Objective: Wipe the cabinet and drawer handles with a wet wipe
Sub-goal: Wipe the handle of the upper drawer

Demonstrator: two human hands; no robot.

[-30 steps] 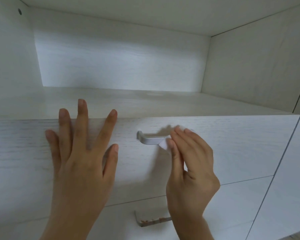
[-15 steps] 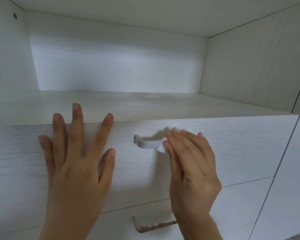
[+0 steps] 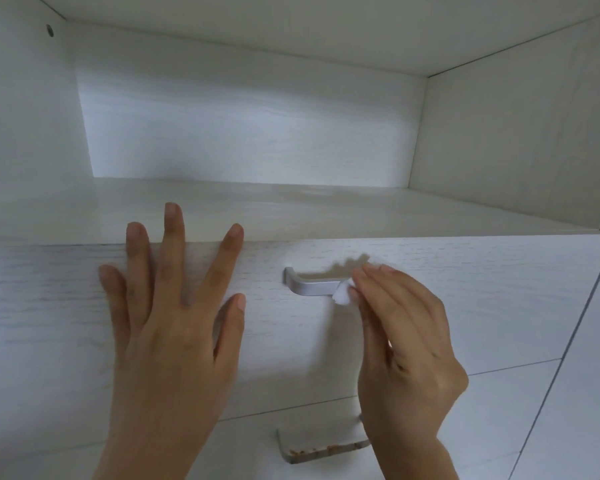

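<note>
A silver metal handle (image 3: 309, 284) is fixed to the white wood-grain top drawer front (image 3: 482, 306). My right hand (image 3: 406, 341) pinches a small white wet wipe (image 3: 342, 294) against the right part of that handle, whose right end is hidden behind my fingers. My left hand (image 3: 174, 323) lies flat on the drawer front to the left of the handle, fingers spread and straight, fingertips reaching the drawer's top edge. A second handle (image 3: 323, 448) sits on the drawer below, with brownish specks along its lower edge.
Above the drawers opens a bare white cabinet shelf (image 3: 291, 209) with back and side walls. A vertical white panel (image 3: 596, 375) borders the drawers on the right.
My right hand with the wipe has slid slightly right along the top handle, baring more of its left part. My left hand has stayed flat on the drawer front.
</note>
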